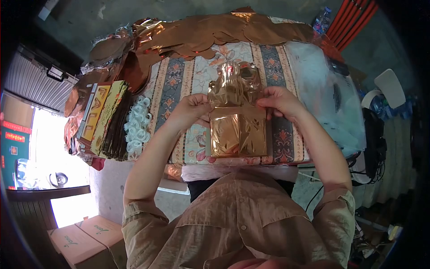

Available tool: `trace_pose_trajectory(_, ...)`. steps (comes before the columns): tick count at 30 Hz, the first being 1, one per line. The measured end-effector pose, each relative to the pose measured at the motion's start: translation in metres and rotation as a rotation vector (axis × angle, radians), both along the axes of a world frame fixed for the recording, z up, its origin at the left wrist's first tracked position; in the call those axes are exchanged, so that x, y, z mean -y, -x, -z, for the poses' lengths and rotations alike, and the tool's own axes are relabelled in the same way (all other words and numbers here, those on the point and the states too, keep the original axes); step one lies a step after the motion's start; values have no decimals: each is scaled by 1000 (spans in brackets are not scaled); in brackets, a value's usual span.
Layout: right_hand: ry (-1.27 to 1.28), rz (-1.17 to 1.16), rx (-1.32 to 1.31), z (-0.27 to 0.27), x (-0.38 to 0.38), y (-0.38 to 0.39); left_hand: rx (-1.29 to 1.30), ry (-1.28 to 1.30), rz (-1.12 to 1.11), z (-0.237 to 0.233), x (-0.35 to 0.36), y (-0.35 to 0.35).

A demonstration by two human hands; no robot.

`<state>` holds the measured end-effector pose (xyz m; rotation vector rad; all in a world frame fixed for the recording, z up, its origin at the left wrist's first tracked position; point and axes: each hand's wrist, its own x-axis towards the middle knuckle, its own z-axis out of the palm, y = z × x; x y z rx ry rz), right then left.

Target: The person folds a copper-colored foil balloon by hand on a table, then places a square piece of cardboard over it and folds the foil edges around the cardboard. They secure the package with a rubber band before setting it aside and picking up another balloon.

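Observation:
A shiny gold foil piece [238,130] lies on the patterned tablecloth in front of me. Its lower part is a flat, neat rectangle, while the upper part is crumpled and uneven. My left hand [195,109] grips its left edge near the middle, with thumb and fingers drawn together. On the opposite edge, my right hand [280,103] pinches the foil between thumb and fingers. Some fingertips of both hands are hidden by the foil or curled under. White coiled rings [138,124] lie in a pile left of my left hand.
Flat gold foil shapes [201,33] overlap along the far edge. Printed packets [101,119] are stacked at left. Clear plastic bags [324,96] cover the right side of the table. A water bottle [321,20] stands beyond the far right corner; a cardboard box [87,240] sits lower left.

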<state>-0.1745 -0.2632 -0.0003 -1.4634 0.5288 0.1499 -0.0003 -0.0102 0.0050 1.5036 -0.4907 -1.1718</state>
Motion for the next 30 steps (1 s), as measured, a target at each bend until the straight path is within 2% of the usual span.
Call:
trace_pose_trajectory(4, 84, -15, -36, -7, -4, -1, 138, -38, 4, -5, 1, 3)
trace_pose_trajectory(6, 158, -35, -14, -5, -5, -2, 410, -54, 33, -1, 0, 3)
trace_pose_trajectory(7, 233, -55, 11, -3, -5, -2, 407, -55, 32, 1, -1, 3)
trace_pose_trajectory(9, 332, -66, 66, 2, -6, -1, 640, 17, 20, 5, -3, 6)
trace_pose_trajectory(13, 614, -119, 218, 4, -5, 2, 607, -65, 43, 9, -4, 7)
trace_pose_trajectory(17, 668, -126, 238, 13, -6, 6, 621, 21, -21, 25, -5, 7)
trace_pose_trajectory(19, 774, -98, 413, 25, -5, 7, 609, 67, -40, 30, -5, 5)
trace_pose_trajectory(21, 789, -115, 433, 18, -8, 8, 602, 132, -29, 31, -5, 2)
trace_pose_trajectory(23, 800, -131, 451, 20, -9, 9, 618, 77, -13, 24, -7, 4)
trace_pose_trajectory(25, 932, -152, 535, 28, -7, 9, 632, 22, 7, 20, -7, 7)
trace_pose_trajectory(26, 927, -153, 528, 27, -5, 9, 711, 12, 19, 21, -7, 7)
trace_pose_trajectory(28, 1229, -347, 622, 21, -3, 12, 779, -2, 38, 19, -9, 9)
trace_pose_trajectory(30, 1316, -400, 694, 20, -1, 11, 1111, 149, 123, 12, -11, 11)
